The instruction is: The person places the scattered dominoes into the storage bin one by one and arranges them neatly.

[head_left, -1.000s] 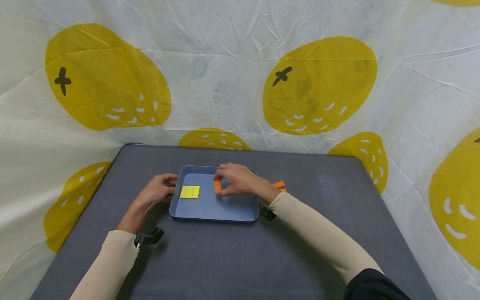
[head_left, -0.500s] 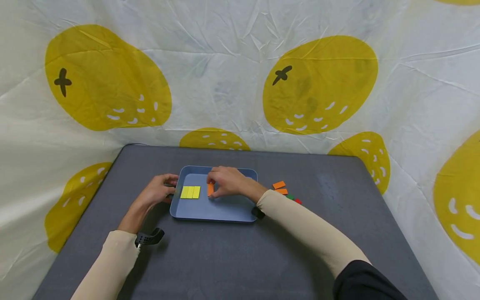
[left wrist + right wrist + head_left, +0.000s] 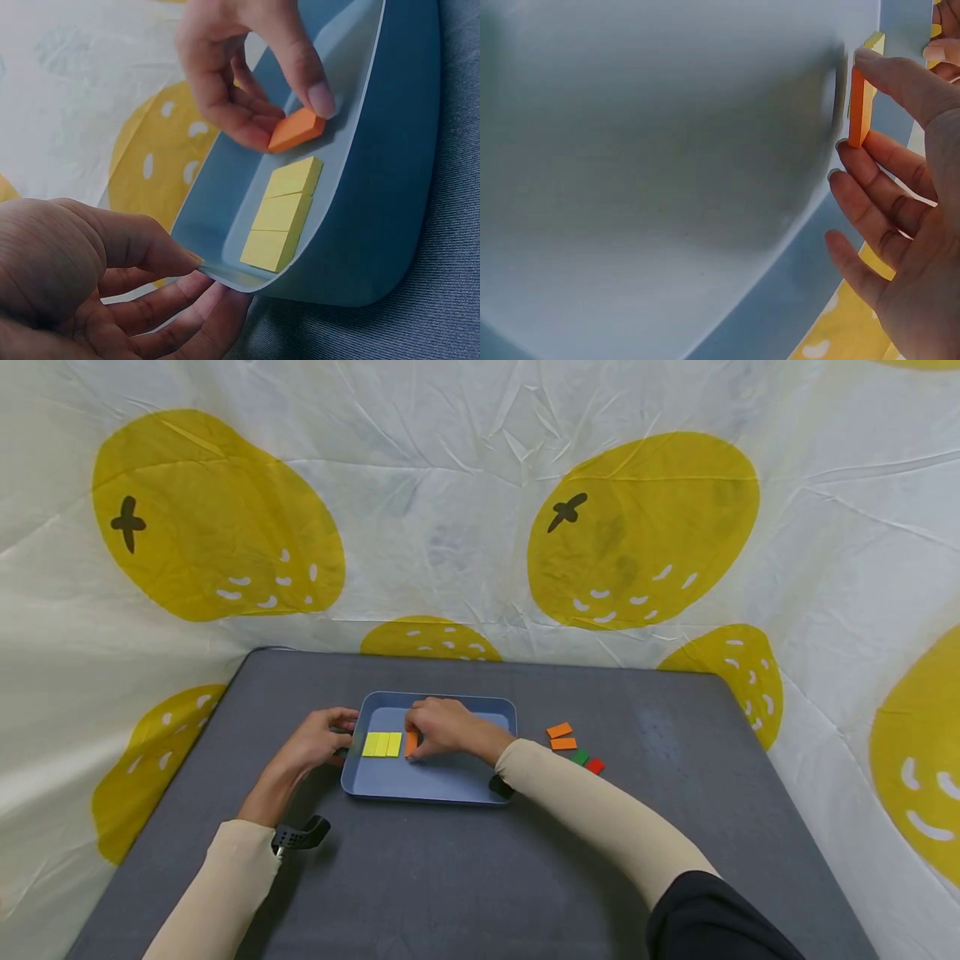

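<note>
The right hand (image 3: 442,728) pinches an orange block (image 3: 297,129) between thumb and fingers, tilted just beside the row of three yellow blocks (image 3: 283,213) inside the blue tray (image 3: 450,781). The left hand (image 3: 318,743) grips the tray's left rim. If the block comes down crooked, it could push the yellow row out of line. Whether it already touches the row, I cannot tell.
</note>
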